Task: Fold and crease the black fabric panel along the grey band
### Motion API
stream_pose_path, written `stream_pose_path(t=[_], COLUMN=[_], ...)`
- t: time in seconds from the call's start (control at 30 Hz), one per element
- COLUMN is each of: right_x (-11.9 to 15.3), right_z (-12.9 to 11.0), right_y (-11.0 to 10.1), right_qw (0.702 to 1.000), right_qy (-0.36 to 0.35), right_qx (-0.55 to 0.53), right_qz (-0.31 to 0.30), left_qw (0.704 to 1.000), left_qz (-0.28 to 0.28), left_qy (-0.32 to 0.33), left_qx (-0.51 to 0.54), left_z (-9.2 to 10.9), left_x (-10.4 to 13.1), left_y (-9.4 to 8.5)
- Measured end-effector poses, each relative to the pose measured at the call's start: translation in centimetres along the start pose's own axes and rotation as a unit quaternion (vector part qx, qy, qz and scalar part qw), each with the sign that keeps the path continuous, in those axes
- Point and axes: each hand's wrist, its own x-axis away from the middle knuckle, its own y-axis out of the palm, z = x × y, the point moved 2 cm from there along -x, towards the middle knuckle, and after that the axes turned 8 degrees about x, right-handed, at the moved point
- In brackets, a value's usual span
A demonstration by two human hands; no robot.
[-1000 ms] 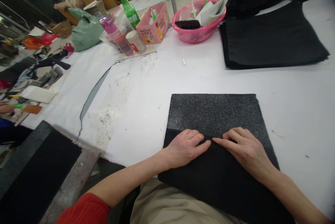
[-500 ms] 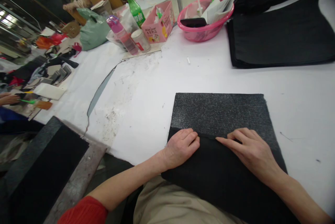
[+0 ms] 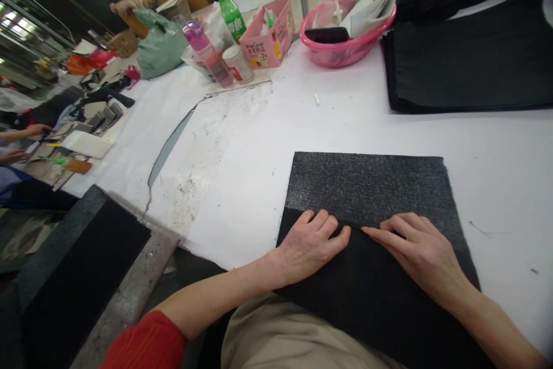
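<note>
A black fabric sheet (image 3: 358, 288) lies over a dark grey ribbed panel (image 3: 367, 182) on the white table, its near part reaching over my lap. The sheet's upper edge crosses the panel. My left hand (image 3: 313, 242) rests palm down on that edge with its fingers spread, pressing the fabric; its thumb is hidden. Close by on the right, my right hand (image 3: 417, 245) pinches the same edge, index finger stretched toward the left hand and the other fingers curled. A small gap separates the two hands' fingertips.
A stack of black sheets (image 3: 470, 64) lies at the back right beside a pink basket (image 3: 349, 55) holding a phone and papers. Bottles, a jar (image 3: 237, 64) and a pink box (image 3: 268, 41) stand behind. Another black panel (image 3: 82, 265) is at left; a co-worker's hands (image 3: 17, 156) show far left.
My left hand's fingers have spread, its index finger reaching right along the fabric edge toward my right hand. My right hand keeps nearly the same place on the edge. The view has shifted slightly.
</note>
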Motion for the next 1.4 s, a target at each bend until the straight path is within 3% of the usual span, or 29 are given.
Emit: stream_pose_path(t=[0.27, 0.53, 0.73, 1.07, 1.4], right_x=[0.0, 0.2, -0.9, -4.2, -3.3], right_z=[0.5, 0.7, 0.0, -2.7, -2.2], right_y=[0.4, 0.7, 0.4, 1.6, 2.2], right_qw=[1.0, 1.0, 1.0, 0.999, 0.999], right_qy=[-0.004, 0.0, 0.001, -0.031, -0.044], right_qx=[0.005, 0.006, -0.005, -0.028, -0.01], right_qz=[-0.004, -0.004, 0.003, -0.016, -0.021], left_qw=[0.997, 0.992, 0.994, 0.999, 0.995], left_qz=[0.053, 0.103, 0.09, 0.013, 0.051], left_qy=[-0.053, -0.058, -0.025, 0.006, 0.016], left_qx=[-0.002, 0.046, 0.059, 0.038, 0.083], left_z=[-1.9, -2.4, -2.6, -2.9, -3.8], left_x=[3.0, 4.5, 4.4, 3.5, 4.1], left_y=[0.5, 0.7, 0.6, -0.2, 0.7])
